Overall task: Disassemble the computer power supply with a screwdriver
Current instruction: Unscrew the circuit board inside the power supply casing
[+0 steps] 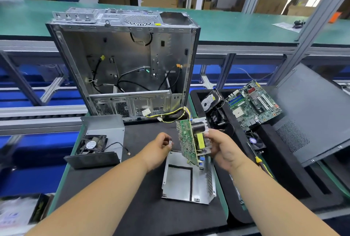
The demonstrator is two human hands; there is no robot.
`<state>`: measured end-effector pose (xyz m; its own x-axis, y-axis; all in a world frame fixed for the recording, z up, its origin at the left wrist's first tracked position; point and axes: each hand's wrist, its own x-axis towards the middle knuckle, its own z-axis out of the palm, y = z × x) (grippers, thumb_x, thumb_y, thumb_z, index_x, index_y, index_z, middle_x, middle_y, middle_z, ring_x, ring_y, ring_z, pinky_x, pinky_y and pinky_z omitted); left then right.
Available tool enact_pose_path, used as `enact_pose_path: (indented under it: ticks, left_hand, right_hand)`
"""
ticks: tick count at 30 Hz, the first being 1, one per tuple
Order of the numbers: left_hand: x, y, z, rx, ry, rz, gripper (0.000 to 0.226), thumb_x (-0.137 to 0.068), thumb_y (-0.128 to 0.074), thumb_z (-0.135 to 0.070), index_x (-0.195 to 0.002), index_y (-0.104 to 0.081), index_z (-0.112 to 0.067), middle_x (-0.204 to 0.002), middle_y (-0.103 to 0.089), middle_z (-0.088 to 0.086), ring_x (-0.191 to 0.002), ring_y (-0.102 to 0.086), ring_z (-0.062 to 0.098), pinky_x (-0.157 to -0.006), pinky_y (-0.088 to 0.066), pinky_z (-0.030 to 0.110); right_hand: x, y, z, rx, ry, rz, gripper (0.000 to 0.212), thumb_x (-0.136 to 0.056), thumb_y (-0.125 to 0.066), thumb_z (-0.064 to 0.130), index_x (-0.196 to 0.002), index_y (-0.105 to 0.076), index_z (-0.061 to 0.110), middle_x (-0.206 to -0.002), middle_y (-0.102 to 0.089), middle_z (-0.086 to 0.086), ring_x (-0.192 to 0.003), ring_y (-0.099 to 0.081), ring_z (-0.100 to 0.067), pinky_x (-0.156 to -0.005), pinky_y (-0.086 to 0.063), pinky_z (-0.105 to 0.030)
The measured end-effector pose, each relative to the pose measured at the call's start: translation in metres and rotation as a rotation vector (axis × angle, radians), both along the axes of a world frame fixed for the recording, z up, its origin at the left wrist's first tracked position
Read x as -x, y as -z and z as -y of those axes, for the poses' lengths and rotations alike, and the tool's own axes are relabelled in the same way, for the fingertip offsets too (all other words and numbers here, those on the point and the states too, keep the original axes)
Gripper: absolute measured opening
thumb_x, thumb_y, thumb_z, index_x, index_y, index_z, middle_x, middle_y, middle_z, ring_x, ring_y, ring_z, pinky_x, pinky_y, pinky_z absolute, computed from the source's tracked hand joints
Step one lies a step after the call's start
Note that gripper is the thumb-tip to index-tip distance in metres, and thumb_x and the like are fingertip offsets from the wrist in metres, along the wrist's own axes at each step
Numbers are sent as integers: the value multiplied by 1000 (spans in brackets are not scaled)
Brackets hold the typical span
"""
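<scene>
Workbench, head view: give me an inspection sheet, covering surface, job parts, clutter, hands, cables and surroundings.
Surface: black mat on a green bench.
Job's things: circuit board held on edge above the metal tray; cover with fan at left; screwdriver lying at right.
Clutter: open PC case behind; motherboard, hard drive and a small fan in the black foam bin; grey side panel.
Grippers: right hand grips the board; left hand pinches a small white part.
Cables: yellow-black wire bundle runs from the board toward the case; fan lead loose.
Surroundings: conveyor frame, cardboard boxes behind.
</scene>
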<state>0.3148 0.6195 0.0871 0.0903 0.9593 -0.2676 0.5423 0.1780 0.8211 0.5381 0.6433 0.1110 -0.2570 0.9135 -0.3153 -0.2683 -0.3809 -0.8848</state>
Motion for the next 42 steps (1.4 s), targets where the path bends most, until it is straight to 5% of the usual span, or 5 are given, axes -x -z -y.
enact_pose_path:
  ticks: [9,14,26,34,42]
  left_hand:
    - [7,-11,22,104,143,-248,93,-71,-83,-34,-145,-26,-25,-128,-59,-2,-90,-66,19,-73,-55,34]
    - [24,-16,25,18,3,-445,71,-73,-68,-27,-137,-37,-28,-127,-58,-2,-99,-61,24,-77,-48,30]
    - [80,-17,-8,-39,-207,-690,34,-91,-53,-23,-125,-51,-22,-120,-63,8,-109,-58,32,-83,-51,37]
    - [84,-13,-29,-37,-255,-737,46,-90,-50,-10,-135,-47,-19,-120,-60,10,-108,-59,32,-74,-46,35]
    - [96,-8,-37,-90,-304,-661,51,-90,-54,-13,-140,-47,-23,-127,-61,8,-114,-58,32,-83,-48,37]
  right_hand:
    - [25,-18,0,92,0,-86,36,-44,-80,30,-75,-72,14,-70,-66,-5,-62,-58,-22,-70,-46,-32]
    - [19,-40,-13,-7,-43,-106,7,-63,-70,21,-65,-74,16,-66,-68,-2,-57,-63,-18,-66,-49,-31]
    - [-17,-45,-30,-271,-187,262,41,-67,-68,14,-106,-77,20,-100,-75,-6,-82,-69,-15,-65,-55,-22]
    - [-17,-28,-36,-492,-295,825,49,-72,-83,0,-114,-68,22,-111,-57,-11,-106,-59,-22,-96,-44,-33]
    - [-1,-3,-53,-539,-450,1009,58,-67,-82,18,-117,-58,37,-111,-51,5,-106,-54,-6,-83,-38,-11]
